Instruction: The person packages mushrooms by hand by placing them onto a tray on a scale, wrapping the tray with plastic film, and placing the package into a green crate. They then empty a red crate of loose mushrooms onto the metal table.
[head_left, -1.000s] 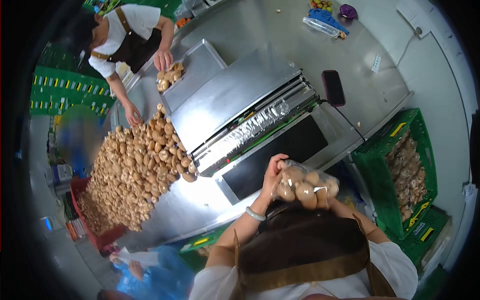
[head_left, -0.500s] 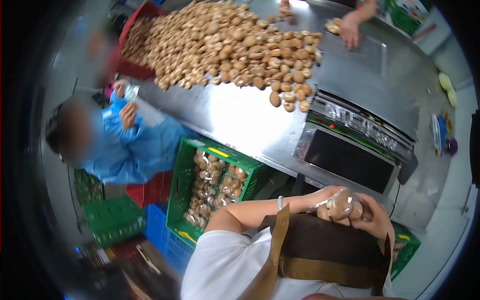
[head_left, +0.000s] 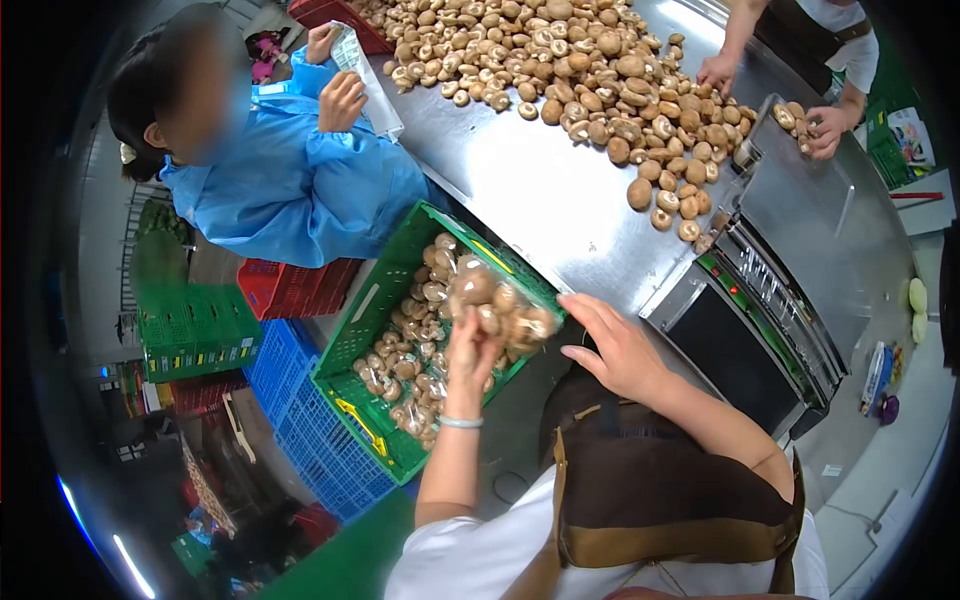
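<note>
Here, grips a film-wrapped pack of shiitake mushrooms (head_left: 495,293) in the left hand (head_left: 472,350), with fingers closed on its seven o'clock side, and holds it over the two o'clock side of a green plastic crate (head_left: 390,280). Wears a pale bangle (head_left: 459,423) on the left wrist. Holds the right hand (head_left: 625,350) spread, with thumb apart from fingers, near the pack at its four o'clock; cannot tell, from this angle, about any contact. Has other wrapped packs (head_left: 405,365) lying inside the crate toward eight o'clock. Faces a steel table (head_left: 545,190) bearing a loose heap of shiitake (head_left: 580,70) toward one o'clock, with a wrapping machine (head_left: 735,345) at three. Works near a co-worker in a blue gown (head_left: 290,210) at ten o'clock, holding a printed strip (head_left: 365,85), and a second co-worker in a dark apron (head_left: 795,48) at two, with hands at the mushrooms.
</note>
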